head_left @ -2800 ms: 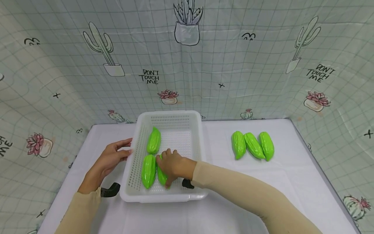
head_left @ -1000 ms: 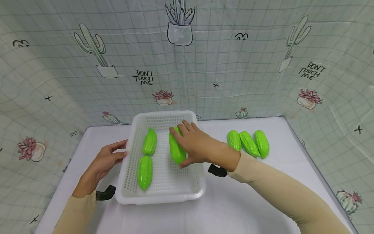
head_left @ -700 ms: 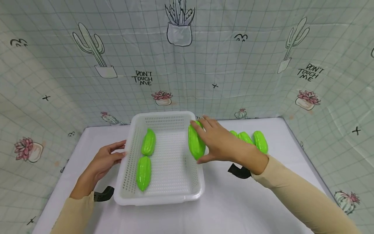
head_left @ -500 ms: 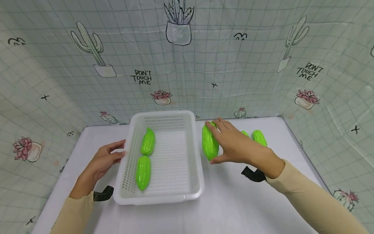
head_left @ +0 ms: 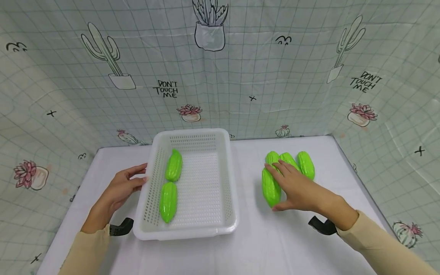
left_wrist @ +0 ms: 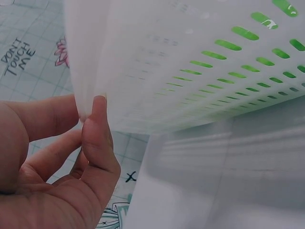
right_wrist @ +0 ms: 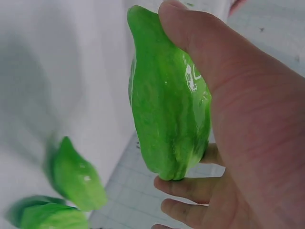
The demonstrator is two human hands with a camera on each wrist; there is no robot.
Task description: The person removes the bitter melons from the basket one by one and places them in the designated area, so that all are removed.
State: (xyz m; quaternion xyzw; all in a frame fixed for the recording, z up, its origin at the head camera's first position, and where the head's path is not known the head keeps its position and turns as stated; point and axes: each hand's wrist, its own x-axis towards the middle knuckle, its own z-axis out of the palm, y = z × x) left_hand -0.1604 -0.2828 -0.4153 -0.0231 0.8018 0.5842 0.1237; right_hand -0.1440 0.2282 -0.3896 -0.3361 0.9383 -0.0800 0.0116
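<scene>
My right hand (head_left: 298, 188) grips a glossy, ridged green papaya (head_left: 270, 189) in front of the others on the right of the table. In the right wrist view the papaya (right_wrist: 167, 105) hangs between the thumb at its narrow end and fingertips at its broad end. With thumb and fingers my left hand (head_left: 123, 186) pinches the left rim of a white perforated plastic basket (head_left: 203, 179); the left wrist view shows the fingertips at the basket wall (left_wrist: 119, 86). Inside the basket lie two papayas, one at the back (head_left: 174, 166) and one nearer (head_left: 168, 202).
Three more green papayas lie side by side at the back right, the rightmost one (head_left: 306, 165) most fully seen. A white cloth covers the table (head_left: 254, 244). A patterned curtain (head_left: 233, 76) hangs behind and at both sides.
My right hand has lifted a papaya out of the basket and carried it right, past the rim, to just in front of the three papayas. My left hand stays at the basket's rim.
</scene>
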